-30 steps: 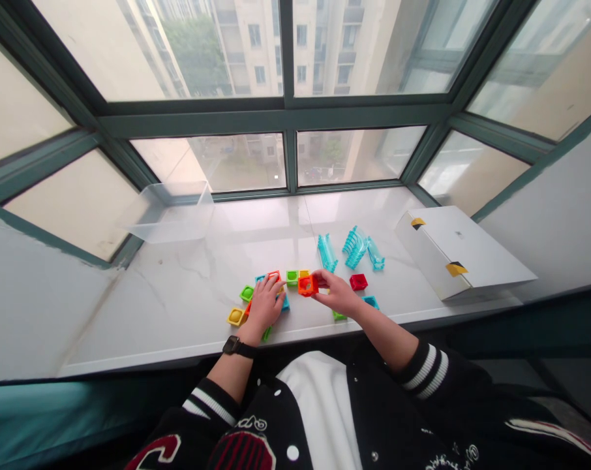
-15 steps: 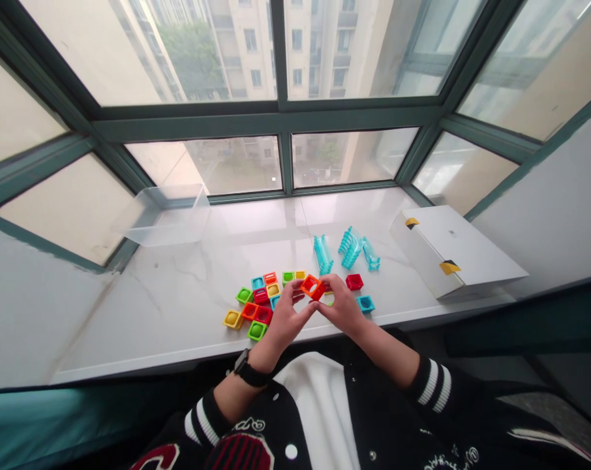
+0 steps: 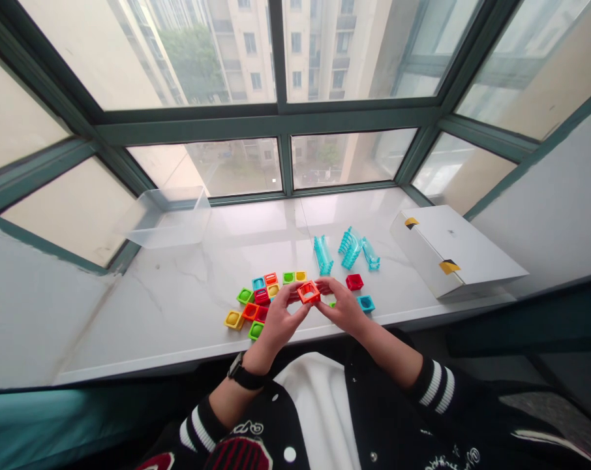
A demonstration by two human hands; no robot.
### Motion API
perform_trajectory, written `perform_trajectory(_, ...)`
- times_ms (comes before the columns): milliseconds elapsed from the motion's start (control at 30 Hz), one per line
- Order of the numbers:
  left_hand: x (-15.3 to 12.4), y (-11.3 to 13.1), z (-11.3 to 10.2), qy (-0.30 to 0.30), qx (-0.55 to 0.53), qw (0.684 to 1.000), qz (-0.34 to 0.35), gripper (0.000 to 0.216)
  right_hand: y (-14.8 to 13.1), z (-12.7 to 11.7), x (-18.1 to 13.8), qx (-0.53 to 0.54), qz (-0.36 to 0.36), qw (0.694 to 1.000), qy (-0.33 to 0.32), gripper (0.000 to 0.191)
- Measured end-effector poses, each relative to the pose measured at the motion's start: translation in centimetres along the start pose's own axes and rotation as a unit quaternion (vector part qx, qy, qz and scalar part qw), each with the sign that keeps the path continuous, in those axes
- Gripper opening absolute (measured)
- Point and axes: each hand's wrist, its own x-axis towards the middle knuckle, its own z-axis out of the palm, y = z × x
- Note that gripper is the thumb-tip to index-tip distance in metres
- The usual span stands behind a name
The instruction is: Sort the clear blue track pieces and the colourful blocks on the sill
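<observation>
Orange-red block [image 3: 308,292]: one, square with a round opening, held between both hands near the front of the sill.
Left hand [image 3: 282,318]: fingertips and thumb grasping the block's left side.
Right hand [image 3: 345,309]: fingers and thumb pinching its right side.
Blocks beyond the fingers: green block [image 3: 288,278] and yellow block [image 3: 301,276], side by side.
Blocks at left: mixed-colour cluster [image 3: 251,311], partly hidden by the left hand.
Blocks at right: red block [image 3: 354,282] and blue block [image 3: 366,304], apart from each other.
Track pieces [image 3: 350,248]: three, translucent turquoise, behind the right hand.
Sill [image 3: 192,281]: white, marble-veined.
Clear bin [image 3: 178,228]: back left, by the window.
White box [image 3: 471,251]: far right, two yellow-and-black tabs.
Watch [image 3: 249,372]: black, left wrist.
</observation>
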Motion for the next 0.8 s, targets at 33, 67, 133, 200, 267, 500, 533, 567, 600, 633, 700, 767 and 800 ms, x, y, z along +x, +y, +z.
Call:
perform_trajectory(33, 0.0, 0.0, 0.0, -0.003, 0.003, 1.000, 0.000, 0.048, 0.1, 0.0, -0.1, -0.001, -0.001, 1.000, 0.002, 0.041)
perform_trajectory(67, 0.0, -0.1, 0.0, -0.005, 0.009, 1.000, 0.001, 0.048, 0.1, 0.0, -0.2, -0.001, -0.002, 1.000, 0.003, 0.044)
perform_trajectory(133, -0.1, -0.1, -0.1, -0.006, 0.029, 1.000, 0.006, 0.047, 0.1, -0.1, -0.3, 0.000, -0.010, 1.000, -0.001, 0.051)
perform_trajectory(200, -0.1, -0.1, -0.2, 0.000, 0.048, 0.999, 0.010, 0.047, 0.0, -0.2, -0.4, -0.005, -0.032, 0.999, -0.021, 0.058)
perform_trajectory(267, -0.1, -0.2, -0.2, 0.008, 0.057, 0.998, 0.008, 0.047, 0.0, -0.3, -0.4, -0.018, -0.059, 0.997, -0.045, 0.063)
perform_trajectory(500, 0.0, -0.2, 0.5, -0.013, 0.022, 1.000, 0.008, 0.048, -0.1, -0.3, -0.3, -0.049, -0.067, 0.995, -0.055, 0.067)
perform_trajectory(533, 0.0, -0.2, 0.5, -0.022, 0.019, 1.000, 0.010, 0.050, -0.1, -0.5, -0.3, -0.050, -0.064, 0.995, -0.053, 0.066)
perform_trajectory(567, 0.0, -0.2, 0.5, -0.030, 0.018, 0.999, 0.010, 0.051, 0.0, -0.8, -0.3, -0.054, -0.058, 0.996, -0.050, 0.066)
perform_trajectory(600, 0.0, -0.3, 0.4, -0.034, 0.022, 0.999, 0.009, 0.052, 0.1, -1.3, -0.2, -0.060, -0.053, 0.996, -0.044, 0.066)
perform_trajectory(633, 0.0, -0.4, 0.2, -0.033, 0.027, 0.999, 0.007, 0.052, 0.3, -1.9, -0.2, -0.068, -0.046, 0.996, -0.034, 0.065)
perform_trajectory(700, 0.0, -1.0, -0.5, -0.023, 0.038, 0.999, -0.005, 0.050, 0.9, -3.6, -0.2, -0.085, -0.031, 0.996, 0.000, 0.064)
perform_trajectory(767, -0.1, -1.7, -1.6, -0.008, 0.042, 0.999, -0.025, 0.048, 1.9, -5.9, -0.4, -0.099, -0.006, 0.994, 0.045, 0.063)
perform_trajectory(800, -0.2, -2.1, -2.2, 0.001, 0.039, 0.999, -0.037, 0.047, 2.5, -7.2, -0.6, -0.105, 0.010, 0.992, 0.068, 0.063)
